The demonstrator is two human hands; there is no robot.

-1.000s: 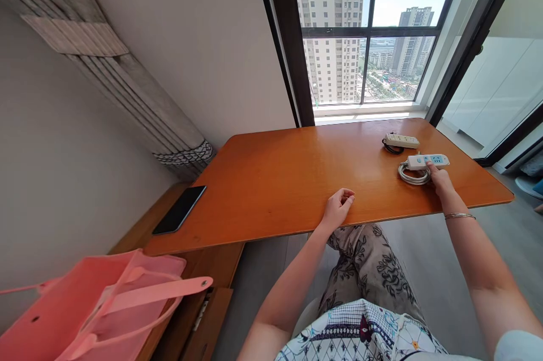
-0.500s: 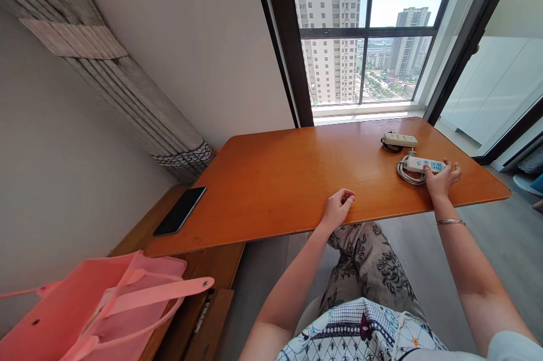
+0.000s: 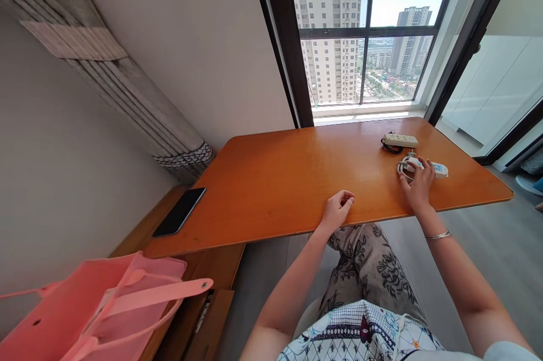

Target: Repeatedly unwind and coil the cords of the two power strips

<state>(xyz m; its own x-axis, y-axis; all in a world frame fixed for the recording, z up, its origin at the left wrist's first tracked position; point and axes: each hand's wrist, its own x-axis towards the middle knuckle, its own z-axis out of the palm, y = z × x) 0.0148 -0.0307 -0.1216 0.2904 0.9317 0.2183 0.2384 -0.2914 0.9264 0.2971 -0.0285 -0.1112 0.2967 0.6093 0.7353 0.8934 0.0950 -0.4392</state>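
Note:
A white power strip (image 3: 440, 169) with a coiled grey-white cord (image 3: 403, 167) lies on the right part of the orange-brown wooden table (image 3: 263, 180). My right hand (image 3: 418, 183) is over the cord end of this strip, its thumb by the coil and its fingers apart across the strip, hiding part of both. Just behind it lies a second, cream power strip (image 3: 401, 140) with a black cord (image 3: 391, 147). My left hand (image 3: 337, 208) rests at the table's front edge with fingers curled in and nothing visible in them.
A black tablet-like slab (image 3: 180, 212) lies at the table's left end. The pink bag (image 3: 127, 304) with straps stands at lower left on a wooden bench (image 3: 212, 316). A window (image 3: 365, 67) is behind the table, and a grey curtain (image 3: 139, 106) hangs at left.
My right hand has moved left along the white power strip, from its outlet end to its cord end, and its fingers have spread. The left hand has stayed in place.

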